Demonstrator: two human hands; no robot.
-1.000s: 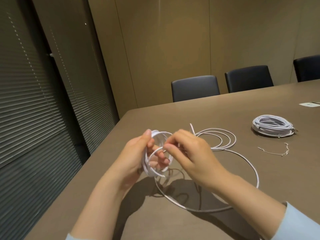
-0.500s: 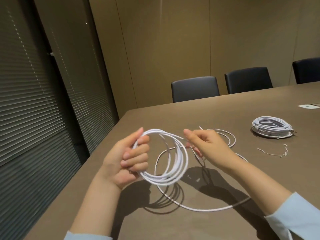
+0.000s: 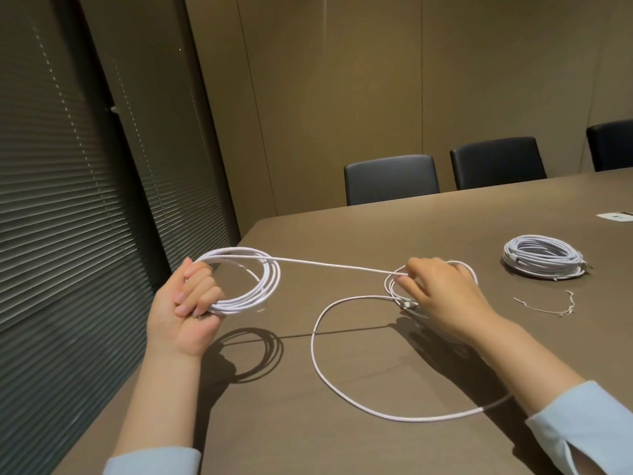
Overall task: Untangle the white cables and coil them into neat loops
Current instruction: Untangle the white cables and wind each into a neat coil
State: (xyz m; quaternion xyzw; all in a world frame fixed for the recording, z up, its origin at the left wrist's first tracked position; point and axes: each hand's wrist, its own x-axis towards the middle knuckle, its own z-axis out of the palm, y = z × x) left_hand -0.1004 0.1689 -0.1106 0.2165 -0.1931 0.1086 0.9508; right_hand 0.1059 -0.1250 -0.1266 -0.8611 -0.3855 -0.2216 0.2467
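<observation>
The left hand (image 3: 186, 303) grips the round white cable coil (image 3: 245, 281); the right hand (image 3: 442, 293) pinches its tight strand (image 3: 342, 268). Next, I think: bring another loop over.

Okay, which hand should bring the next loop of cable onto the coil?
The right hand, probably. It pinches the taut strand running to the coil, with the loose cable lying on the table beside it. The left hand is closed around the coil.
</observation>
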